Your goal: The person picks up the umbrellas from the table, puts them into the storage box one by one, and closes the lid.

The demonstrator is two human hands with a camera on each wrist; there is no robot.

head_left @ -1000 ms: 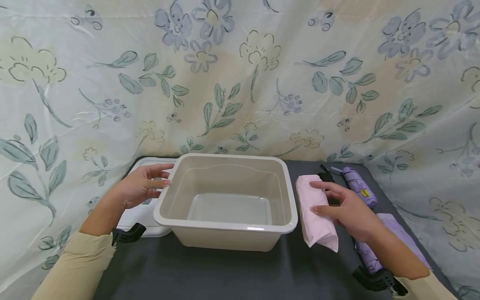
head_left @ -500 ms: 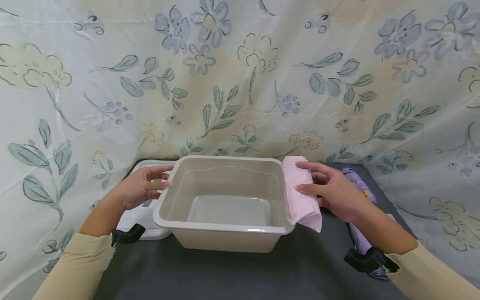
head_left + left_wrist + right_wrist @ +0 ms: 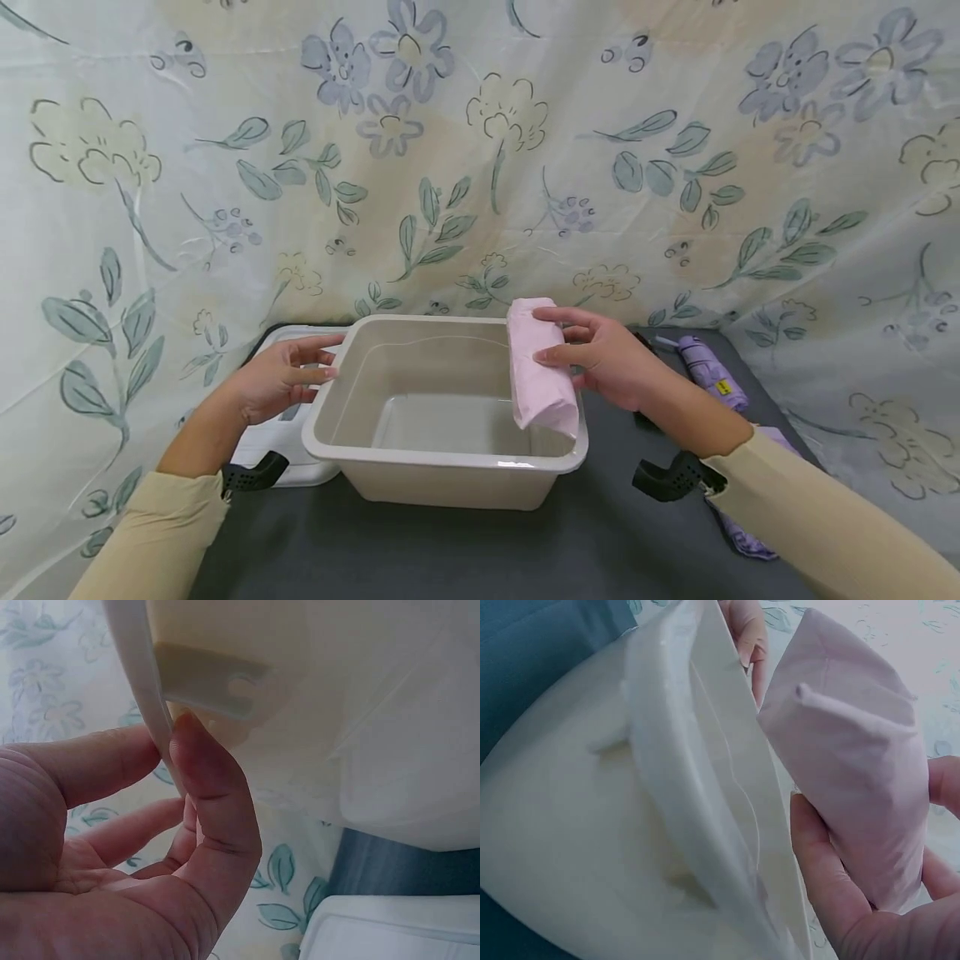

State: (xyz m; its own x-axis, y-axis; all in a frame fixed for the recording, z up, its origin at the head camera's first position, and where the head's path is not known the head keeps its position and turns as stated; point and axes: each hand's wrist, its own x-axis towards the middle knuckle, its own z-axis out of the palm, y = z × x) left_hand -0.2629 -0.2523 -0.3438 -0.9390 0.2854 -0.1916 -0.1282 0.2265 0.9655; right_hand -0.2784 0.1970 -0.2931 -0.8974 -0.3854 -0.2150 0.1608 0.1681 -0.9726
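Note:
A beige plastic tub [image 3: 442, 479] stands upright in the middle of the dark table. My left hand [image 3: 281, 381] pinches its left rim between thumb and fingers; the left wrist view shows the tub's rim [image 3: 139, 667] between them. My right hand [image 3: 600, 354] grips a soft pink rolled bundle [image 3: 540, 367] over the tub's right side, with the bundle slanting down toward me. In the right wrist view the pink bundle [image 3: 851, 757] sits between thumb and fingers, its folded end facing the camera. What is inside the pink cover is hidden.
Left of the tub, partly behind my left hand, lies a white lid-like panel [image 3: 277, 450]. On the right are a purple rolled item with a yellow tag [image 3: 712, 372] and more purple items [image 3: 742, 533], partly hidden by my right arm. A floral curtain [image 3: 480, 167] hangs behind.
My right hand has carried the pink bundle leftward, from beside the tub to over its right side. My left hand stays at the left rim, and the tub has hardly moved.

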